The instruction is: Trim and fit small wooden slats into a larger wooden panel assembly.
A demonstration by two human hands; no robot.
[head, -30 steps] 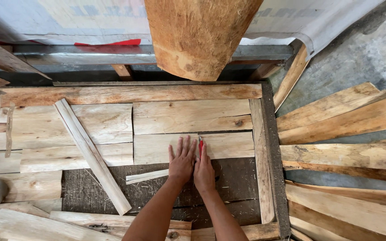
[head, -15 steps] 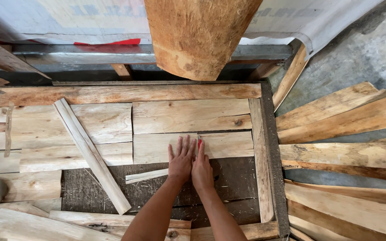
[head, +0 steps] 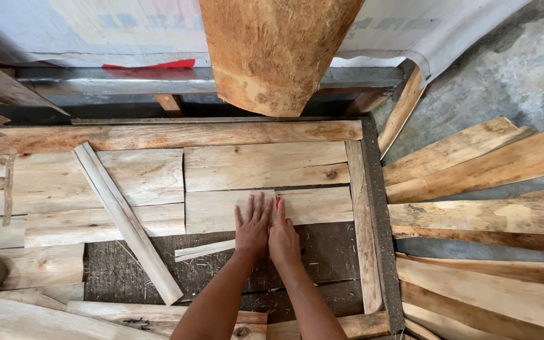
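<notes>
A rough woodworking yard or carpentry workshop; a board-filled wooden frame (head: 366, 208) lies under the hands, loose sawn planks (head: 473, 157) are piled to their right, and a big log (head: 275, 50) stands beyond them.

Even daylight, soft shadows, sharp focus

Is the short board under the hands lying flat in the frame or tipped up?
Flat: the short board lies level between its neighbours, both hands pressed on it.

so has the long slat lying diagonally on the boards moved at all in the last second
No. The diagonal slat lies at the same angle, crossing the same boards, its lower end as close to the thin sliver as before.
</notes>
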